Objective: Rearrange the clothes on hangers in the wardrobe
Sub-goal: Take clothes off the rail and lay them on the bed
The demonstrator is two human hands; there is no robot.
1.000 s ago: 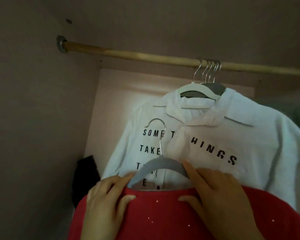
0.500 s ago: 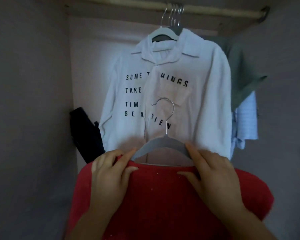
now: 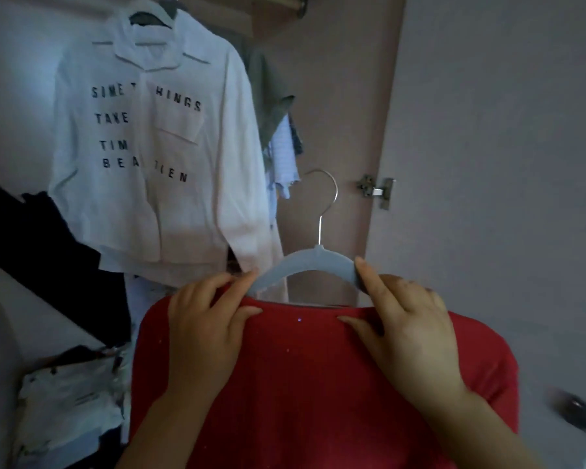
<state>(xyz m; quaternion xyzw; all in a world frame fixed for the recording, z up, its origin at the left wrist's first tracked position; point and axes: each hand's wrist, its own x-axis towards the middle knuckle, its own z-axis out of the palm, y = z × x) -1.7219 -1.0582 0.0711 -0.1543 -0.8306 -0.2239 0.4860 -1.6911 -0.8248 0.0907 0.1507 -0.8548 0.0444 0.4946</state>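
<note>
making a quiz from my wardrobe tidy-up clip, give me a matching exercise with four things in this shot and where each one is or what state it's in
Things
1. white lettered shirt
2. red top
3. grey hanger
4. metal hinge

Places or states
A. gripped at its two arms by the left hand and right hand
B. fixed at the door edge, right of centre
C. hanging at the upper left
D. draped on a hanger whose hook is free in the air

Pairs: 1-C, 2-D, 3-A, 4-B
</note>
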